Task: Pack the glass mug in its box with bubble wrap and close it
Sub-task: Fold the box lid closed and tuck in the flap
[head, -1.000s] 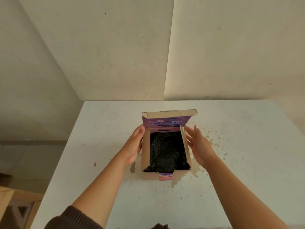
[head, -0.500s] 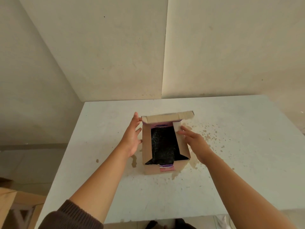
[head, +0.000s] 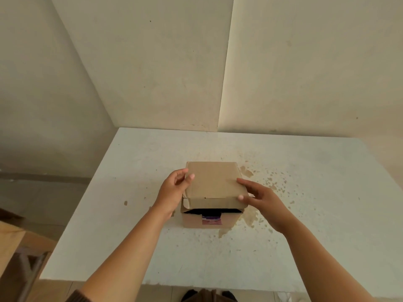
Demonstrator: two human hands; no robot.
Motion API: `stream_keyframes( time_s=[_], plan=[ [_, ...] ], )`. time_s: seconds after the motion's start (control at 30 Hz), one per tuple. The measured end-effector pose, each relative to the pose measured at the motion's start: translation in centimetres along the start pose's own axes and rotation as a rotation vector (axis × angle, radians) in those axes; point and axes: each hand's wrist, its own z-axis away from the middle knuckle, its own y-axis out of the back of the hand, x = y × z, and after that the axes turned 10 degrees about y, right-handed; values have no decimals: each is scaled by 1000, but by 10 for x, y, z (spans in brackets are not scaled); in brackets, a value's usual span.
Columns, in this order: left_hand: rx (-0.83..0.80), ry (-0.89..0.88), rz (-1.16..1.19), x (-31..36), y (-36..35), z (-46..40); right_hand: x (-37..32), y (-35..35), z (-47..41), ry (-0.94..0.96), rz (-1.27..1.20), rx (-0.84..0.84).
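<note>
Lid folded down over the box, tuck flap not yet in

Head view: the cardboard box [head: 209, 221] stands on the white tabletop [head: 305, 236], and its lid [head: 212, 182], which stood upright at the far edge a second ago, now lies flat over the opening. The left hand [head: 174, 190] pinches the lid's left edge between thumb and fingers; the right hand [head: 259, 196] rests on the right edge with fingers spread, thumb on the front corner, gripping nothing. The front tuck flap [head: 214, 203] hangs over a dark gap where black wrapping [head: 212, 211] shows; the glass mug cannot be seen and is presumably under that wrapping. Closing looks nearly done: what remains, I judge, is pushing the flap down inside the front wall.
</note>
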Motion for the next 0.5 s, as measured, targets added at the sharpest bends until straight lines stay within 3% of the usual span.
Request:
stream_keyframes(
  time_s=[0.27, 0.4, 0.5],
  plan=[
    [-174, -104, -237, -25, 15, 27, 16, -15, 12, 104, 400, 195],
    [-67, -245, -302, -34, 11, 28, 30, -24, 18, 273, 517, 290],
    [-40, -244, -317, -40, 8, 27, 42, -28, 20, 358, 581, 320]
  ],
)
